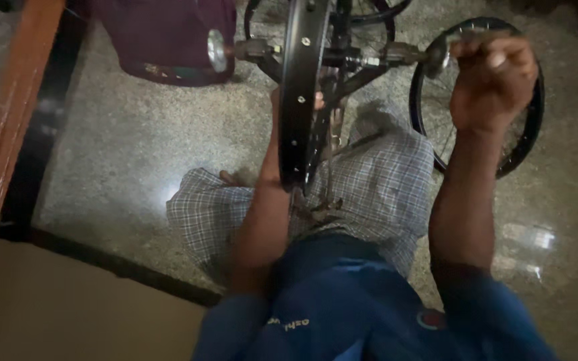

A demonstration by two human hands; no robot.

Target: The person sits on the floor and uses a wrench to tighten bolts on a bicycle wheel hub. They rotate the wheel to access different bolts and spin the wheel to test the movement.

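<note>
Head view: looking straight down at a seated person in a blue shirt and checked grey cloth [382, 180], sitting on a speckled stone floor [135, 147].
Wheel rim: a black bicycle wheel rim [299, 100] is standing upright and edge-on in the middle of the scene, over the person's lap, with its axle [369, 59] sticking out to left and right.
Right hand: the right hand [493, 80] is reaching up on the right side, closed in a fist around the right end of the axle, where a dark rounded part is showing just beside the fingers.
Left hand: the left hand [316, 101] is sitting behind the rim, mostly hidden; only a bit of finger is showing through the spokes, so its grip cannot be told.
Hands together or apart: they are apart, one on each side of the rim.
Second wheel: another black wheel [526, 144] is lying on the floor at the far right, behind the right forearm.
Far left: a dark maroon object [168, 37] is resting on the floor near the axle's left end.
Near left: a wooden edge [8, 113] and a tan surface [55, 307] are filling the corner.
</note>
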